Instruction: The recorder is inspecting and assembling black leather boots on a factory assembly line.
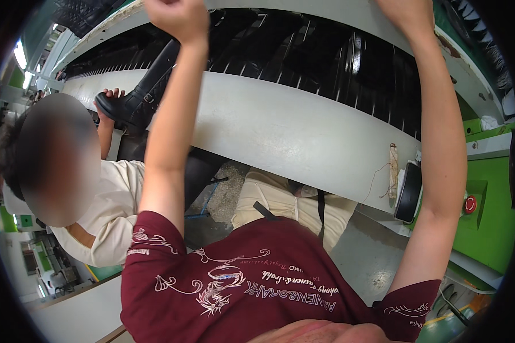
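Both arms are being raised over the conveyor (pixel 303 131). The left hand (pixel 177 20) is being held clenched (contents cannot be told); the right hand (pixel 406 14) is cropped. The black boot (pixel 140 100), well below, likely needs reaching next.

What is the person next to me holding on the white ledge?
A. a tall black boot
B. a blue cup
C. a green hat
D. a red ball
A: the co-worker's hand rests on the toe of a tall black boot that stands on the white ledge, next to the wearer's raised left arm.
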